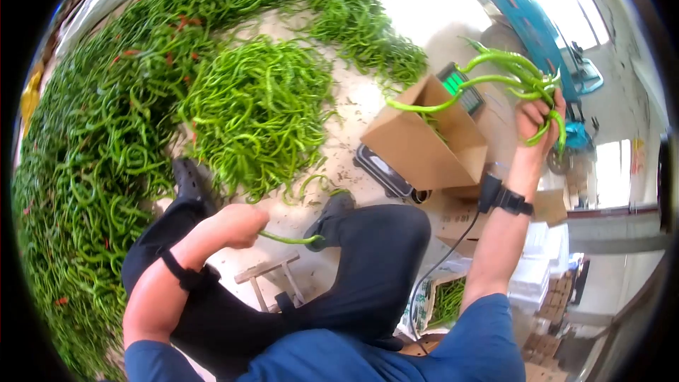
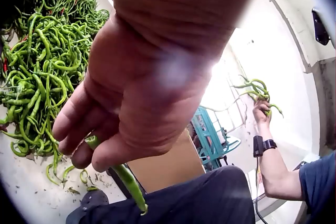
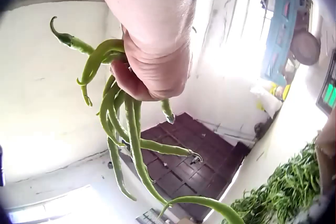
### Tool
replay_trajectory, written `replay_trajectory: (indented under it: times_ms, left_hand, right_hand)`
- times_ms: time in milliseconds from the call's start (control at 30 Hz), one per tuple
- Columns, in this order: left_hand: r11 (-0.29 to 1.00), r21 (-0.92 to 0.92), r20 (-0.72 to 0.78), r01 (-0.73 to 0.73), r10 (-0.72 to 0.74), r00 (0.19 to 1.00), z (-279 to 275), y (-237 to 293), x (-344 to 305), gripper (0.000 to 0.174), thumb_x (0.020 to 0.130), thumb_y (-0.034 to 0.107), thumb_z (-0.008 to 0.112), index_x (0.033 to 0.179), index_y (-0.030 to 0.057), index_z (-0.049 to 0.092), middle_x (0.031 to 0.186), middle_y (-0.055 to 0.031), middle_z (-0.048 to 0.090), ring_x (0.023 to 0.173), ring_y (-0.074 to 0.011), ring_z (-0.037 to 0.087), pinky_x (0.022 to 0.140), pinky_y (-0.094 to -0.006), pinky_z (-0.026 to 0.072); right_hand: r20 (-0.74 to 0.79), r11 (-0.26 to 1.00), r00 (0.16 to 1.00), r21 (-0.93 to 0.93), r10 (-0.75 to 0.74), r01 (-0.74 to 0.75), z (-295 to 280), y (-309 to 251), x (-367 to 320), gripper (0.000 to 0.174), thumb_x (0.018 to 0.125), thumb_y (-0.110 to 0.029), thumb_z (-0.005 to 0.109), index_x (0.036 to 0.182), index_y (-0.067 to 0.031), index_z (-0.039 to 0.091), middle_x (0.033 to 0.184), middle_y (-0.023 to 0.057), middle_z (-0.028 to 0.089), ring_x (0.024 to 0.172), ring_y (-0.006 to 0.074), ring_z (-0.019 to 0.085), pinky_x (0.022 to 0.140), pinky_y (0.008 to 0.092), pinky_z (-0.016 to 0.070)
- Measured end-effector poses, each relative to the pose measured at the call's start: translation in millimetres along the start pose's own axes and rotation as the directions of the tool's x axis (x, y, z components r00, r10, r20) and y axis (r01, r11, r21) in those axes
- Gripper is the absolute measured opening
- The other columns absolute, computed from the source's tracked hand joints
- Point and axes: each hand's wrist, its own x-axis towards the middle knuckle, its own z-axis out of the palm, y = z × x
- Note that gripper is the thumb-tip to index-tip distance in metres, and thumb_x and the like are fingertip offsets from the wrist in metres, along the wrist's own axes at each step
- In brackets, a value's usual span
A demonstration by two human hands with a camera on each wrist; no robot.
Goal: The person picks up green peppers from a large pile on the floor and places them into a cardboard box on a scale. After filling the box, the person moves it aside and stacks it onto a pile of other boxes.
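My left hand (image 1: 244,226) pinches a single long green chili pepper (image 1: 291,240) over my lap. In the left wrist view that pepper hangs down from between thumb and fingers, its cut-looking end poking up past them. Raised out to the right, my right hand (image 1: 535,119) grips a bunch of green chili peppers (image 1: 506,64) near one end. The right wrist view shows the bunch's peppers (image 3: 134,129) dangling at different angles below the fist. An open cardboard box (image 1: 414,134) lies below and left of the bunch, with some green peppers visible inside.
A pile of bright green peppers (image 1: 262,120) lies on the floor ahead, beside a larger, darker heap (image 1: 92,163) with a few red ones. The box rests on a scale (image 1: 382,170) with a lit display (image 1: 460,88). A small wooden stool (image 1: 267,269) stands between my legs.
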Motion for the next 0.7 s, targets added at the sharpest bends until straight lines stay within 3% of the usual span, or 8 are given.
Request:
replay_trajectory:
  times_ms: [100, 133, 200, 300, 367, 433, 533, 700]
  left_hand:
    - [0.999, 0.029, 0.05, 0.029, -0.03, 0.998, -9, 2, 13, 0.021, 0.081, 0.018, 0.073, 0.098, 0.0074, 0.067, 0.083, -0.0188, 0.07, 0.082, -0.0429, 0.067, 0.073, -0.0517, 0.0526]
    - [0.999, 0.023, 0.053, 0.032, -0.033, 0.998, -16, 8, 15, 0.013, 0.08, 0.01, 0.066, 0.092, 0.0038, 0.065, 0.084, -0.0208, 0.07, 0.085, -0.0425, 0.068, 0.074, -0.0506, 0.0542]
    - [0.998, 0.049, 0.083, 0.033, -0.037, 0.996, -20, 10, 26, 0.012, 0.081, 0.009, 0.065, 0.092, 0.0044, 0.065, 0.084, -0.0205, 0.07, 0.084, -0.0424, 0.068, 0.074, -0.0508, 0.0538]
    - [0.997, 0.061, 0.107, 0.045, -0.051, 0.993, -23, 16, 44, 0.016, 0.083, 0.017, 0.068, 0.096, 0.0069, 0.066, 0.083, -0.0197, 0.07, 0.082, -0.0429, 0.068, 0.073, -0.0515, 0.0534]
    - [0.996, 0.074, 0.119, 0.04, -0.049, 0.992, -19, 16, 56, 0.019, 0.085, 0.023, 0.069, 0.098, 0.0083, 0.065, 0.083, -0.0199, 0.07, 0.082, -0.0439, 0.067, 0.073, -0.0526, 0.0534]
    - [0.997, 0.065, 0.122, 0.041, -0.048, 0.991, -20, 22, 65, 0.021, 0.086, 0.024, 0.068, 0.099, 0.0079, 0.065, 0.082, -0.0215, 0.069, 0.081, -0.045, 0.067, 0.073, -0.0531, 0.0534]
    - [0.997, 0.027, 0.153, 0.07, -0.073, 0.986, -18, 26, 78, 0.021, 0.086, 0.024, 0.069, 0.099, 0.0076, 0.065, 0.081, -0.0221, 0.069, 0.079, -0.0458, 0.066, 0.071, -0.0537, 0.0528]
    - [0.989, -0.01, 0.185, 0.147, -0.143, 0.972, -6, 18, 94, 0.024, 0.085, 0.024, 0.072, 0.099, 0.0064, 0.064, 0.087, -0.0219, 0.07, 0.086, -0.0454, 0.066, 0.076, -0.0529, 0.0525]
  right_hand:
    - [-0.016, 0.978, 0.993, -0.172, -0.12, 0.115, -17, -53, -6, 0.037, 0.1, -0.016, 0.057, 0.125, 0.0107, 0.054, 0.121, 0.0237, 0.062, 0.063, 0.0158, 0.054, 0.048, 0.0259, 0.0434]
    - [-0.048, 0.971, 0.989, -0.2, -0.14, 0.128, -22, -66, -9, 0.036, 0.1, -0.015, 0.057, 0.125, 0.0109, 0.054, 0.12, 0.0232, 0.062, 0.064, 0.0161, 0.054, 0.049, 0.026, 0.044]
    - [-0.1, 0.949, 0.984, -0.293, -0.15, 0.115, -49, -87, -11, 0.035, 0.099, -0.017, 0.06, 0.122, 0.0093, 0.056, 0.113, 0.0192, 0.064, 0.065, 0.015, 0.054, 0.05, 0.0248, 0.044]
    - [-0.314, 0.853, 0.901, -0.512, -0.299, 0.105, -94, -85, -23, 0.033, 0.095, -0.021, 0.065, 0.116, 0.0037, 0.061, 0.1, 0.0134, 0.066, 0.064, 0.0122, 0.054, 0.049, 0.0226, 0.042]
    - [-0.412, 0.875, 0.87, -0.482, -0.27, 0.043, -136, -78, -25, 0.028, 0.094, -0.022, 0.065, 0.111, 0.001, 0.064, 0.088, 0.0079, 0.065, 0.059, 0.0119, 0.052, 0.048, 0.0222, 0.0413]
    - [-0.449, 0.921, 0.892, -0.368, -0.058, -0.125, -175, -71, -26, 0.023, 0.094, -0.021, 0.065, 0.104, -0.0004, 0.065, 0.084, 0.0076, 0.067, 0.059, 0.0132, 0.056, 0.047, 0.0235, 0.0427]
    - [-0.551, 0.798, 0.774, -0.594, -0.312, -0.101, -217, -40, -19, 0.021, 0.092, -0.021, 0.067, 0.101, -0.0012, 0.066, 0.083, 0.0084, 0.069, 0.062, 0.0151, 0.062, 0.048, 0.0251, 0.0447]
    - [-0.638, 0.7, 0.702, -0.657, -0.317, -0.281, -226, -50, -34, 0.021, 0.09, -0.021, 0.071, 0.097, -0.001, 0.067, 0.085, 0.0083, 0.072, 0.064, 0.0167, 0.066, 0.05, 0.0283, 0.0489]
